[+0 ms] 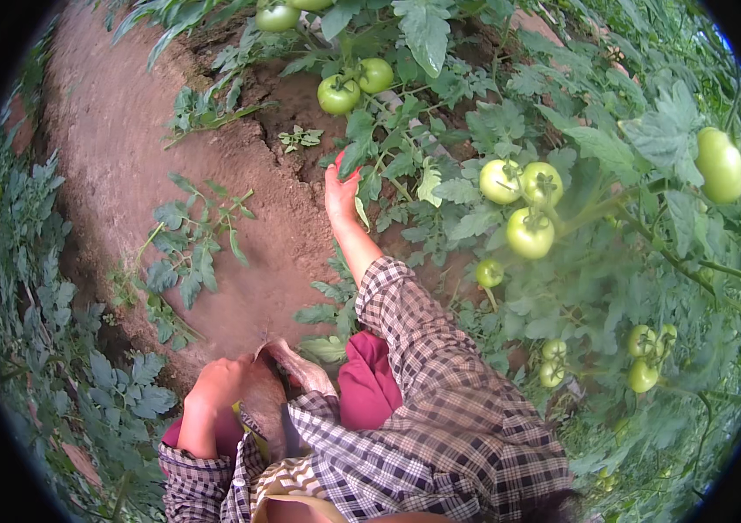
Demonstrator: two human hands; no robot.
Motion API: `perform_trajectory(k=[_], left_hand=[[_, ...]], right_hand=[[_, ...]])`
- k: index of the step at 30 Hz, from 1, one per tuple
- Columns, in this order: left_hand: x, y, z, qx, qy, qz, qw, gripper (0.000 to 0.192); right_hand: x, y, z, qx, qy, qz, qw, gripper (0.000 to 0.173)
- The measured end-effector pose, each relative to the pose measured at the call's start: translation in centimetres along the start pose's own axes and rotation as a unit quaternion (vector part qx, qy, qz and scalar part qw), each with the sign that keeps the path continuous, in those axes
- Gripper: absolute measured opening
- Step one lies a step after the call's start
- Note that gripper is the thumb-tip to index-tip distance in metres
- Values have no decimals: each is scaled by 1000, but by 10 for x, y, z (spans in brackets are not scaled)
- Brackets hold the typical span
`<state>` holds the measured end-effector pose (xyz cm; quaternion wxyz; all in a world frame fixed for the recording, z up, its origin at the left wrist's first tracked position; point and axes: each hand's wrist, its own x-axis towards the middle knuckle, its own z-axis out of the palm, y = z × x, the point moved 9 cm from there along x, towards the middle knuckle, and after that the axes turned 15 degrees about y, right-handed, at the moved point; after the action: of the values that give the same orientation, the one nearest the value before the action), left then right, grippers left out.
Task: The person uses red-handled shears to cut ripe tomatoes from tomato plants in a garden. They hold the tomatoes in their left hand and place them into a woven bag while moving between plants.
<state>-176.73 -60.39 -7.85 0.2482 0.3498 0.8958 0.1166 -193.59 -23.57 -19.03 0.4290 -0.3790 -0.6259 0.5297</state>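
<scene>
My right hand point(342, 191) is stretched out low over the soil at the foot of a tomato plant. A red object point(348, 175), mostly behind a leaf, shows at its fingers; what it is I cannot tell. Two green tomatoes point(339, 95) hang just beyond that hand. Close to my body, my left hand point(219, 384) grips the rim of a worn bag point(262, 400), whose mouth gapes between my knees. The bag's contents are mostly hidden.
Cut tomato shoots point(197, 252) lie on the bare soil path point(109, 150). To the right, green tomato clusters point(530, 232) hang on stems close by. A pale drip hose point(419, 127) runs under the leaves. Another row of plants point(30, 274) borders the left.
</scene>
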Motion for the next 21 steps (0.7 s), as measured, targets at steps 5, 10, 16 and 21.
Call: perform_trajectory(k=[5, 10, 16, 21], left_hand=[[9, 5, -29, -252, 35, -71, 965, 48], [128, 9, -111, -345, 287, -77, 890, 60], [290, 58, -125, -715, 218, -150, 647, 81], [342, 68, -123, -743, 194, -203, 608, 86]], right_hand=[[-2, -26, -7, -71, 32, -85, 993, 35], [11, -22, -21, -6, -13, -14, 1000, 42], [63, -31, -27, 54, -143, 50, 987, 28], [81, -35, -43, -127, -253, 75, 956, 18]])
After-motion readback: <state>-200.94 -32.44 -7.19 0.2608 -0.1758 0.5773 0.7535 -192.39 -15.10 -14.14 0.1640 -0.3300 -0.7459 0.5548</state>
